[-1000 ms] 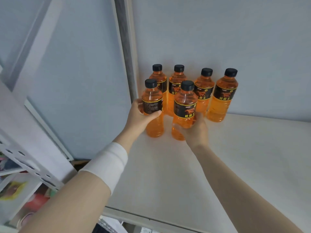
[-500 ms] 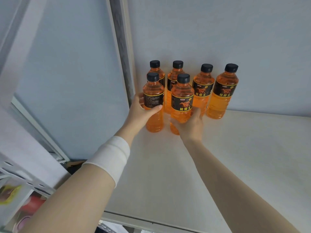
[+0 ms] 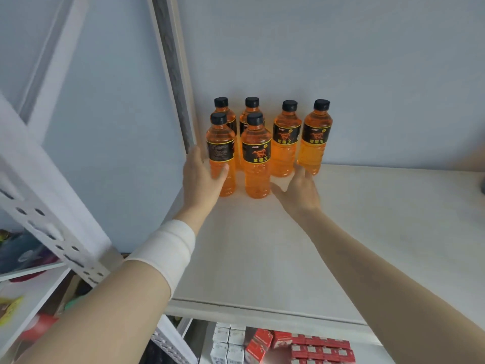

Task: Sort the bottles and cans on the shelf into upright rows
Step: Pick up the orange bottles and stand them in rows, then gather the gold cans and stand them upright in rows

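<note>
Six orange drink bottles (image 3: 286, 143) stand upright at the back-left corner of the white shelf (image 3: 262, 258), four along the wall and two in front. They look full, so fairly heavy for their size, with smooth plastic walls that likely give a little; being tall and narrow, they are best held low on the body or at the label, not by the cap. The left hand (image 3: 202, 179) wraps the front-left bottle (image 3: 220, 153) below its label, thumb across the front. The right hand (image 3: 299, 191) is spread flat, fingertips by the base of the far-right bottle (image 3: 315, 135); contact cannot be told. The grey upright post (image 3: 173, 61) crowds the left, and neighbouring bottles stand tight together, easy to knock
</note>
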`<state>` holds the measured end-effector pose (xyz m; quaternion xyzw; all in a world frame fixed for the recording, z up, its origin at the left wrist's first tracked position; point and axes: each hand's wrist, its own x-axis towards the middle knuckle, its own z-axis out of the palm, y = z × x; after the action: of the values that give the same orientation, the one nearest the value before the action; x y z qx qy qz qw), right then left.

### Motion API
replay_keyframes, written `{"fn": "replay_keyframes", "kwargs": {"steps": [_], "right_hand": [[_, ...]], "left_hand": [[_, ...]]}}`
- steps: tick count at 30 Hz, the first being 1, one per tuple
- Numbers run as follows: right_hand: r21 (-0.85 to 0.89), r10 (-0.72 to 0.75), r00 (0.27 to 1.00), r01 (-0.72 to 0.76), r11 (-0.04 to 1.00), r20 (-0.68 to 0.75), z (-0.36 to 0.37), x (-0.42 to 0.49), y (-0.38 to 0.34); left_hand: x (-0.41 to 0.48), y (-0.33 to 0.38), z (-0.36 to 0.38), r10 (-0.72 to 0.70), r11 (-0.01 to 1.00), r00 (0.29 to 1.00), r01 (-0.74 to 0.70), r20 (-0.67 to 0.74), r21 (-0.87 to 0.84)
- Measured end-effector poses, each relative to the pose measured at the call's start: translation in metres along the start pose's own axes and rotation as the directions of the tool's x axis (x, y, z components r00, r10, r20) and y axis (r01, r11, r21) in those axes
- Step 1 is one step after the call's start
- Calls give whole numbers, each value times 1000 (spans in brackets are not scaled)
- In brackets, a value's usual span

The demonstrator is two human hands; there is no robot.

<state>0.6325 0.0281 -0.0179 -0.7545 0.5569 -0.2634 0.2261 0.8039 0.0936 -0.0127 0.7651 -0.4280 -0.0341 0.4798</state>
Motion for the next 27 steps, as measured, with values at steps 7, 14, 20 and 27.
{"fn": "replay_keyframes", "kwargs": {"steps": [7, 14, 20, 27], "right_hand": [[-605, -199, 970, 242, 759, 139, -96, -50, 85], [-710, -160, 982, 183, 680, 100, -227, -121, 218], [-689, -38, 998, -4, 725, -45, -339, -159, 325], [-692, 123, 986, -166, 703, -112, -418, -176, 427]], "left_hand": [[-111, 55, 32, 71, 894, 977, -153, 203, 422], [-225, 197, 123, 144, 806, 890, -359, 432, 471], [-294, 327, 211, 344, 764, 745, -576, 571, 291], [-349, 416, 316, 477, 660, 554, -739, 683, 139]]}}
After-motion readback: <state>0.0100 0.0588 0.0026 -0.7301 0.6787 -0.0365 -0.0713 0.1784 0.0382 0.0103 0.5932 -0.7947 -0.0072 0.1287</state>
